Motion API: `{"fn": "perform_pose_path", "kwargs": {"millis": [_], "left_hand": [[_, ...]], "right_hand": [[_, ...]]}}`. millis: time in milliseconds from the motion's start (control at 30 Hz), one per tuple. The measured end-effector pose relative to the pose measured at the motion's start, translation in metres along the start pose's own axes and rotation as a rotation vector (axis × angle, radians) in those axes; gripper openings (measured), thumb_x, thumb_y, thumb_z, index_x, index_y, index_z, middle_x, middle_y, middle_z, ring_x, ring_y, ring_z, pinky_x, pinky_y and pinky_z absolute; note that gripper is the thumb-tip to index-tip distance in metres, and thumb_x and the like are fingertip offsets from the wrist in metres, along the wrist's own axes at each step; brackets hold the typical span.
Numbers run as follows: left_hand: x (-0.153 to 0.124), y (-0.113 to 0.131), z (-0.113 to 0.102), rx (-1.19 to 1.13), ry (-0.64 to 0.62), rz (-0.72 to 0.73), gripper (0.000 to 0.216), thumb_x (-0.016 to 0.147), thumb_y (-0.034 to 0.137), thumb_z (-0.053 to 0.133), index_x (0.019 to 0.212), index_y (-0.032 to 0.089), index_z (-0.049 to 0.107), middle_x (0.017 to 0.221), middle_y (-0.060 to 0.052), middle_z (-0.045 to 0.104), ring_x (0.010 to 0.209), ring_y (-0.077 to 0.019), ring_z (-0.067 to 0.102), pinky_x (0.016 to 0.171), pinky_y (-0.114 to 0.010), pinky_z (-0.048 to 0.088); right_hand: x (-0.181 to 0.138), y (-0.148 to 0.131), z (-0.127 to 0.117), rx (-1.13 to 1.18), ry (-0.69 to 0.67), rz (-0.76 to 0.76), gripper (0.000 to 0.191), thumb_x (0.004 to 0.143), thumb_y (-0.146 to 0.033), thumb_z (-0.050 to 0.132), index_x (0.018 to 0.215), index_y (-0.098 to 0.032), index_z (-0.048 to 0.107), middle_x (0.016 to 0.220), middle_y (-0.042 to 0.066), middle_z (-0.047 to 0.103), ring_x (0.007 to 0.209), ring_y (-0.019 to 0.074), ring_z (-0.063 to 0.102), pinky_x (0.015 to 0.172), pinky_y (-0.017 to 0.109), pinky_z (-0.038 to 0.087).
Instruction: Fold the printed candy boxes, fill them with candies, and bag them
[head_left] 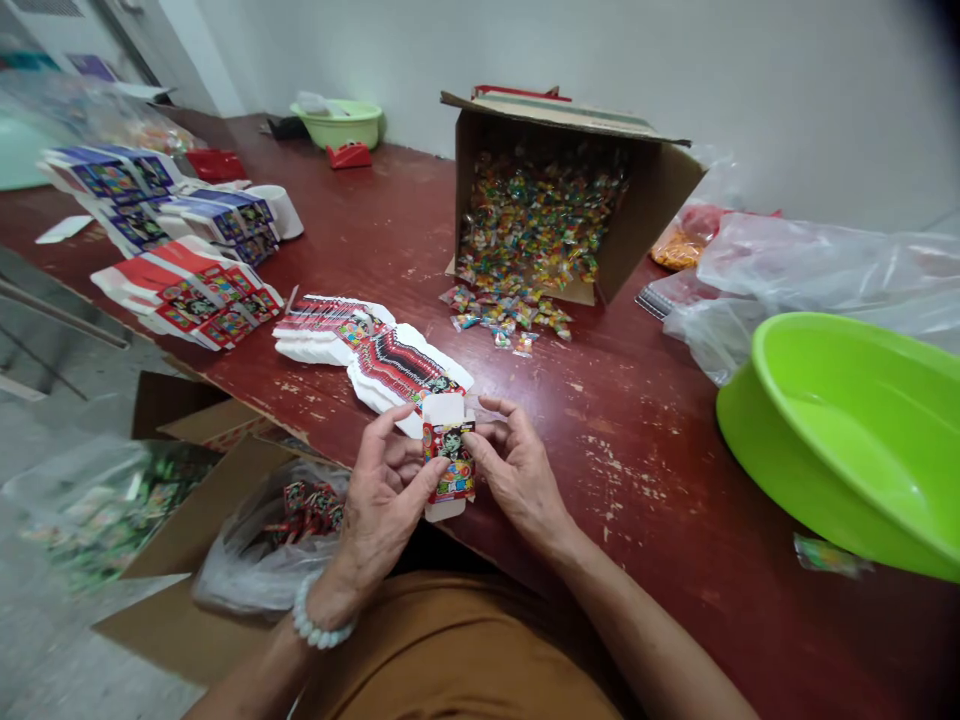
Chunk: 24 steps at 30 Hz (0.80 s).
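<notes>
A small printed carton [450, 455] with white end flaps is held between my two hands, just over the front edge of the table. My left hand [390, 480], a beaded bracelet at its wrist, closes on the carton's left side with the thumb on the front. From the right, my right hand [517, 475] grips the other side, thumb on the printed face. Just beyond lie fanned rows of flat red-and-black cartons [409, 365]. Further back, wrapped candies [517, 315] spill out of a cardboard box [649, 225] lying on its side.
At right stands a green basin [840, 450] by clear plastic bags [840, 270]. Banded carton bundles [202, 290] are stacked at left. Below the table edge, an open box [180, 620] holds a plastic bag [240, 560] of red packs. A smaller green basin [345, 125] sits at the back.
</notes>
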<state>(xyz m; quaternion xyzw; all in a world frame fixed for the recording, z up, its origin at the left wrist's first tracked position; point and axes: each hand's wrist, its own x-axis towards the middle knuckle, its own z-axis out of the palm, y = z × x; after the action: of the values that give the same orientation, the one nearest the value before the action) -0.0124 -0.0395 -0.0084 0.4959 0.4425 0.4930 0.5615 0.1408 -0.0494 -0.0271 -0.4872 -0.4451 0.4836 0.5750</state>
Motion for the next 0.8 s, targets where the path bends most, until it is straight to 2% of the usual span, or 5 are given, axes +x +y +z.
{"fn": "perform_pose_path", "kwargs": {"millis": [167, 300, 433, 633, 800], "left_hand": [[0.004, 0.005, -0.003, 0.074, -0.059, -0.073, 0.04, 0.074, 0.035, 0.079, 0.108, 0.02, 0.063, 0.084, -0.001, 0.073, 0.069, -0.0151, 0.067, 0.062, -0.024, 0.056], [0.009, 0.004, -0.008, 0.05, -0.102, -0.177, 0.034, 0.075, 0.041, 0.079, 0.098, 0.019, 0.067, 0.086, -0.002, 0.073, 0.07, -0.0168, 0.066, 0.059, -0.024, 0.053], [0.013, 0.002, -0.012, 0.118, -0.147, -0.137, 0.028, 0.078, 0.04, 0.077, 0.094, 0.018, 0.07, 0.087, -0.004, 0.073, 0.077, -0.018, 0.066, 0.066, -0.024, 0.052], [0.014, 0.001, -0.013, -0.025, -0.131, -0.108, 0.032, 0.072, 0.031, 0.083, 0.094, 0.02, 0.062, 0.08, 0.002, 0.068, 0.072, -0.0129, 0.063, 0.069, -0.022, 0.052], [0.009, -0.003, -0.009, -0.208, -0.297, -0.396, 0.051, 0.084, 0.053, 0.068, 0.12, 0.022, 0.05, 0.084, -0.002, 0.071, 0.064, -0.0168, 0.069, 0.058, -0.026, 0.054]], "right_hand": [[0.001, -0.001, -0.001, 0.073, -0.036, 0.01, 0.023, 0.084, -0.04, 0.071, 0.096, -0.02, 0.067, 0.085, 0.001, 0.067, 0.075, 0.0135, 0.06, 0.07, 0.025, 0.05], [0.011, -0.006, -0.013, 0.087, -0.107, 0.191, 0.029, 0.077, -0.044, 0.078, 0.075, -0.017, 0.066, 0.07, -0.001, 0.063, 0.063, 0.0114, 0.055, 0.06, 0.023, 0.046], [0.02, -0.007, -0.019, 0.208, -0.153, 0.315, 0.039, 0.062, -0.037, 0.089, 0.089, -0.018, 0.067, 0.074, -0.002, 0.066, 0.061, 0.0107, 0.058, 0.059, 0.023, 0.048], [0.018, -0.004, -0.015, 0.047, -0.241, 0.092, 0.019, 0.076, -0.035, 0.079, 0.079, -0.018, 0.071, 0.078, 0.001, 0.069, 0.069, 0.0131, 0.061, 0.069, 0.027, 0.05], [0.012, -0.004, -0.011, -0.161, -0.163, -0.093, 0.015, 0.083, -0.035, 0.071, 0.085, -0.02, 0.074, 0.085, 0.004, 0.069, 0.067, 0.0146, 0.063, 0.065, 0.028, 0.051]]}}
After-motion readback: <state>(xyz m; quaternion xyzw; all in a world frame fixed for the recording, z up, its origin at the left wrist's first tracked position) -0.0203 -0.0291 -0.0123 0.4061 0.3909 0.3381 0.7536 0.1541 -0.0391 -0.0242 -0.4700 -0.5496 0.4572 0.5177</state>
